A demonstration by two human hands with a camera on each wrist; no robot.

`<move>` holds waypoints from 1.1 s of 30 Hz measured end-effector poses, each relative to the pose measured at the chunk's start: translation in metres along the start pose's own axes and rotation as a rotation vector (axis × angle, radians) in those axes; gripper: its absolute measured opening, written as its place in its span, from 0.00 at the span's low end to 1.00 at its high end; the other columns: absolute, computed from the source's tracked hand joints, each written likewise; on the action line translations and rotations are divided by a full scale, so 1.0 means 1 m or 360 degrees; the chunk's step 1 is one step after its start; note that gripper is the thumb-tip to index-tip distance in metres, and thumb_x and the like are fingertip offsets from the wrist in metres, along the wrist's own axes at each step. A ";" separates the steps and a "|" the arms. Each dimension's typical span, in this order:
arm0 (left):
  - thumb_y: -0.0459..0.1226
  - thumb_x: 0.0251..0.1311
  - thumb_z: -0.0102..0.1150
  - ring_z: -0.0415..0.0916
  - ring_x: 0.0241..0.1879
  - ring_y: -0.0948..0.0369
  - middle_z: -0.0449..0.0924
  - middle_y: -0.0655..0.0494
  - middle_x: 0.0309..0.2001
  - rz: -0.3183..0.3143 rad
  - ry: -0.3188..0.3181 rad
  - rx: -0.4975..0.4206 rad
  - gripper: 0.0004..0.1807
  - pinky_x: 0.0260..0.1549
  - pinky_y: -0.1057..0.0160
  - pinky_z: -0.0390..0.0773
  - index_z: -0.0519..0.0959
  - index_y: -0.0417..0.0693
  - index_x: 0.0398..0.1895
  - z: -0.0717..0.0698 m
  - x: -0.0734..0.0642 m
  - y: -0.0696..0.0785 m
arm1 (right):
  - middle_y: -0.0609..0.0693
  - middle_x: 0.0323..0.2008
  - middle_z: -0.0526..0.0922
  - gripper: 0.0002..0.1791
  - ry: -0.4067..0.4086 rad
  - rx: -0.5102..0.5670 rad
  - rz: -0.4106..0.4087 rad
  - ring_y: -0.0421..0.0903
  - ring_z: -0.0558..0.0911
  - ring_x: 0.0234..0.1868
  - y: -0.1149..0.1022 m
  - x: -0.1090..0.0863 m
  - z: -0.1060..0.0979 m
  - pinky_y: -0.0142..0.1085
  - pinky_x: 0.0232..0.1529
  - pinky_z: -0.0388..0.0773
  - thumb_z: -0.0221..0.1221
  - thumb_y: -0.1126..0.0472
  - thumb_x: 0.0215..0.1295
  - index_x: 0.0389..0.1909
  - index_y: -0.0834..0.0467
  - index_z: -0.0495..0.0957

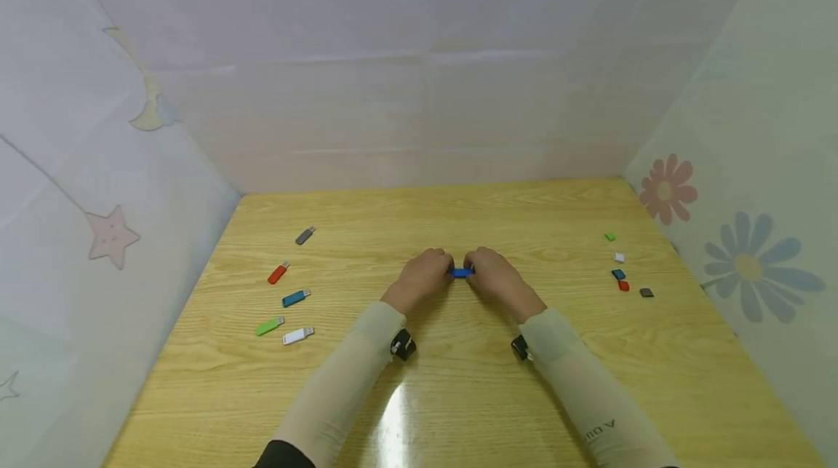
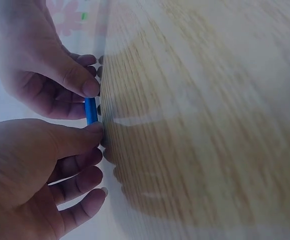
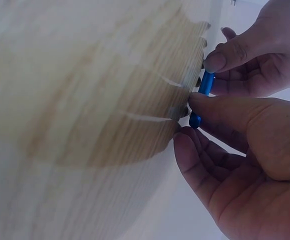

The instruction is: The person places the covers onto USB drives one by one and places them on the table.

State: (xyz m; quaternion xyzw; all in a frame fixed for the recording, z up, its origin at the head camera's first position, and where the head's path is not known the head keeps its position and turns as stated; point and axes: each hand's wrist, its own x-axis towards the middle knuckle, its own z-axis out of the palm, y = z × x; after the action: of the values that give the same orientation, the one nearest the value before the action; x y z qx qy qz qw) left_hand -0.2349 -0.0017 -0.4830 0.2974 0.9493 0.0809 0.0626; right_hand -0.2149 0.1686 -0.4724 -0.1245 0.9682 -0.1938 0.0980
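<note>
Between my two hands, low over the wooden table [image 1: 458,381], is a blue USB stick [image 1: 461,273]. My left hand [image 1: 422,279] pinches one end of it between thumb and fingers, and my right hand [image 1: 499,280] pinches the other. Seen from the left wrist, a short blue stretch [image 2: 91,111] shows between the two thumbs, its ends hidden by fingers. From the right wrist, a rounded blue end [image 3: 195,120] pokes out below my right thumb.
Left on the table lie uncapped USB sticks: grey [image 1: 305,236], red [image 1: 278,273], teal [image 1: 296,298], green [image 1: 269,327] and white [image 1: 298,335]. Small caps lie right: green [image 1: 610,236], white [image 1: 619,258], teal [image 1: 618,274], red [image 1: 624,285], grey [image 1: 647,292]. Papered walls surround three sides.
</note>
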 end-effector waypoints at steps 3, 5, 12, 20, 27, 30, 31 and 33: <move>0.41 0.73 0.59 0.77 0.42 0.59 0.80 0.55 0.41 0.0004 0.0004 -0.0009 0.09 0.37 0.63 0.81 0.84 0.49 0.48 0.000 0.000 0.000 | 0.55 0.37 0.80 0.06 -0.0001 0.0003 0.0004 0.49 0.76 0.37 0.000 0.000 0.000 0.43 0.41 0.78 0.64 0.67 0.67 0.42 0.64 0.83; 0.40 0.73 0.59 0.77 0.41 0.59 0.80 0.55 0.41 0.0007 0.0008 -0.0006 0.08 0.37 0.63 0.81 0.84 0.49 0.47 0.000 0.000 0.000 | 0.55 0.37 0.80 0.07 -0.0005 -0.0001 0.0006 0.50 0.77 0.37 0.000 0.000 0.000 0.44 0.42 0.79 0.64 0.67 0.67 0.43 0.64 0.83; 0.41 0.73 0.59 0.76 0.40 0.61 0.78 0.57 0.39 -0.0011 -0.0004 0.0035 0.08 0.35 0.65 0.80 0.84 0.50 0.46 0.004 0.000 -0.001 | 0.56 0.40 0.81 0.09 -0.0034 0.0018 0.0038 0.50 0.78 0.40 0.000 0.000 0.001 0.45 0.45 0.80 0.64 0.66 0.67 0.46 0.65 0.83; 0.43 0.73 0.58 0.75 0.41 0.60 0.78 0.56 0.40 -0.0031 -0.0004 0.0099 0.10 0.32 0.65 0.79 0.82 0.51 0.50 -0.001 -0.003 -0.001 | 0.56 0.41 0.80 0.13 -0.0040 0.0023 0.0070 0.49 0.77 0.39 0.003 -0.001 -0.001 0.44 0.42 0.79 0.64 0.64 0.67 0.51 0.63 0.81; 0.48 0.72 0.59 0.76 0.52 0.58 0.81 0.55 0.53 -0.0029 -0.0005 0.0173 0.19 0.44 0.62 0.83 0.79 0.51 0.61 -0.009 -0.008 -0.002 | 0.61 0.53 0.79 0.20 -0.0057 -0.0001 0.0111 0.56 0.81 0.50 0.003 -0.003 -0.012 0.51 0.50 0.80 0.61 0.60 0.69 0.59 0.63 0.78; 0.48 0.72 0.59 0.76 0.55 0.56 0.81 0.55 0.56 -0.0023 -0.0003 0.0194 0.21 0.47 0.61 0.83 0.78 0.50 0.62 -0.013 -0.012 -0.003 | 0.62 0.57 0.78 0.22 -0.0054 -0.0016 0.0133 0.60 0.80 0.56 0.005 -0.004 -0.017 0.54 0.54 0.79 0.59 0.58 0.71 0.61 0.62 0.77; 0.48 0.72 0.59 0.76 0.55 0.56 0.81 0.55 0.56 -0.0027 0.0000 0.0193 0.21 0.47 0.61 0.83 0.78 0.50 0.62 -0.014 -0.013 -0.003 | 0.63 0.58 0.78 0.22 -0.0055 -0.0015 0.0138 0.61 0.79 0.57 0.005 -0.005 -0.019 0.55 0.55 0.78 0.59 0.57 0.71 0.62 0.62 0.77; 0.49 0.73 0.58 0.76 0.56 0.56 0.80 0.54 0.56 -0.0035 0.0004 0.0199 0.21 0.49 0.60 0.82 0.78 0.50 0.62 -0.017 -0.017 -0.005 | 0.63 0.60 0.77 0.23 -0.0046 -0.0011 0.0146 0.62 0.79 0.58 0.006 -0.007 -0.021 0.55 0.56 0.78 0.59 0.56 0.72 0.62 0.62 0.76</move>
State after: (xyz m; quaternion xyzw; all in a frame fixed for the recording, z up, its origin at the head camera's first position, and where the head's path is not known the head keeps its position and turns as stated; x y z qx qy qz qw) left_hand -0.2267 -0.0171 -0.4666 0.2903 0.9557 0.0209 0.0436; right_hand -0.2144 0.1834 -0.4543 -0.0832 0.9720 -0.1838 0.1203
